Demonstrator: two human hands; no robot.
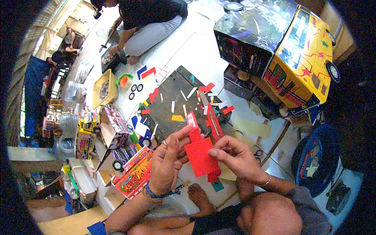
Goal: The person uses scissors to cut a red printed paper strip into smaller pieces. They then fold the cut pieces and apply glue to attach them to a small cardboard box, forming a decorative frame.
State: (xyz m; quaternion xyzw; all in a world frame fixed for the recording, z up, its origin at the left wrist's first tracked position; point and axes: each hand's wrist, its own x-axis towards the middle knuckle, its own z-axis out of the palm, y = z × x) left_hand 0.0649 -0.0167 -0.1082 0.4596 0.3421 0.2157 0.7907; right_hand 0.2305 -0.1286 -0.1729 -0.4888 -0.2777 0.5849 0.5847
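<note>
A flat red cut sheet (199, 154), with a narrow strip at its upper end, is held up between my hands. My right hand (237, 156) pinches its right edge between thumb and fingers. At its left edge my left hand (167, 156) holds it, the index finger reaching to the strip and other fingertips partly hidden behind the sheet. Just beyond, a long red strip (214, 121) lies on a dark board (166, 98) strewn with red, white and yellow scraps. A yellow scrap (178, 118) lies near the board's middle.
An orange-red painted model truck panel (135, 172) stands beside my left forearm. A big yellow and black model truck (299, 58) is at the far right. Small black wheels (135, 89) lie near a yellow tub (105, 91). Another person (150, 27) sits ahead. A dark blue round basin (319, 156) is on the right.
</note>
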